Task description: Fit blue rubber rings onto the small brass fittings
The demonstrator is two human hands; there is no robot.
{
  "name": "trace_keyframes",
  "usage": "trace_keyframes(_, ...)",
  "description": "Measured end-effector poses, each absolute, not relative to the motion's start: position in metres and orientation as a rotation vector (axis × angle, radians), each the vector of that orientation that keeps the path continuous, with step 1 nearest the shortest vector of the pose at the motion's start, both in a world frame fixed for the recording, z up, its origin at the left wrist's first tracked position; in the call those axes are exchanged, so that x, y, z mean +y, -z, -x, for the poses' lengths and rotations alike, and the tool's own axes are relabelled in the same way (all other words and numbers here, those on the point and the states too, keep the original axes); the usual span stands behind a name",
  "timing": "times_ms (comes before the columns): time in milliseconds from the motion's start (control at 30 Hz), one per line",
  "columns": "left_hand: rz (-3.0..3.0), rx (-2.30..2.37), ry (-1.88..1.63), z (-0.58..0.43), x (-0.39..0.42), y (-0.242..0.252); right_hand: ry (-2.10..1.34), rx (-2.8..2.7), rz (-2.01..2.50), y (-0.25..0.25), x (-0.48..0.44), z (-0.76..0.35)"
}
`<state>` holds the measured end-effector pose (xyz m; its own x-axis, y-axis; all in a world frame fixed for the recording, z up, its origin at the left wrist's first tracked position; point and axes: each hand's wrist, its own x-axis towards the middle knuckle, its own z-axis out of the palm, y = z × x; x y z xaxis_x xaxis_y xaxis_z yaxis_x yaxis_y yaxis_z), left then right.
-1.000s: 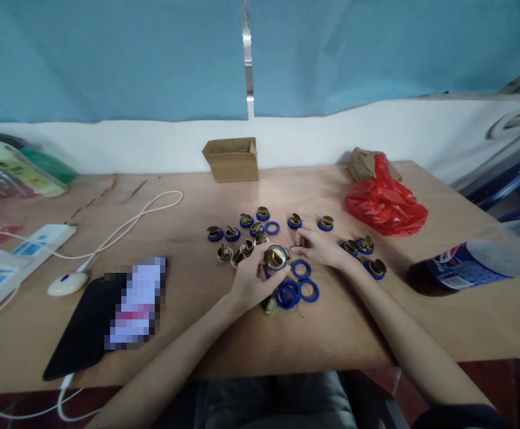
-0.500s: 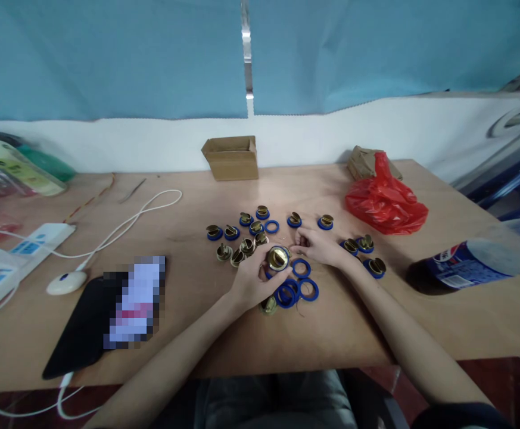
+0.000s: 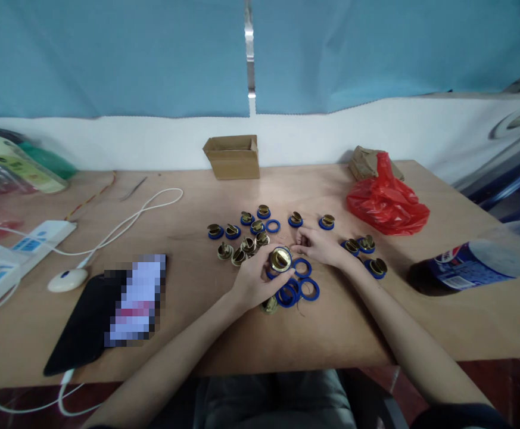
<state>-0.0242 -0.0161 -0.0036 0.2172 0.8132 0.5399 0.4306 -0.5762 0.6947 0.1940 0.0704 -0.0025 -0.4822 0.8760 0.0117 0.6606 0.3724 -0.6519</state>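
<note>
My left hand (image 3: 254,281) holds a round gold metal piece (image 3: 280,259) with a blue rim between thumb and fingers. Just right of it, my right hand (image 3: 317,245) has its fingers curled together; whatever they pinch is too small to make out. Several loose blue rings (image 3: 310,289) lie below and right of the held piece. Gold pieces without blue rings (image 3: 224,251) sit left of my left hand. Gold pieces seated in blue rings (image 3: 264,212) are spread behind both hands and to the right.
An open cardboard box (image 3: 236,164) stands against the wall. A red plastic bag (image 3: 387,202) and a cola bottle (image 3: 469,265) are on the right. At left are a phone (image 3: 137,304), a black pad (image 3: 83,322), white cables and a power strip (image 3: 40,247).
The view has shifted slightly. The gold piece in my left hand is tilted a little differently; both hands are otherwise almost where they were.
</note>
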Motion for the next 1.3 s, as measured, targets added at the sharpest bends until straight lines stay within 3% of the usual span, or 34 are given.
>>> trace_keyframes(733, -2.093, 1.166, -1.25, 0.024, -0.0154, 0.0064, -0.797, -2.279, 1.372, 0.0062, 0.0708, -0.1924)
trace_keyframes(1300, -2.125, 1.156, -0.963, 0.0238, -0.0155, -0.0001, -0.758, -2.304, 1.369, 0.0086, 0.0721, -0.1931)
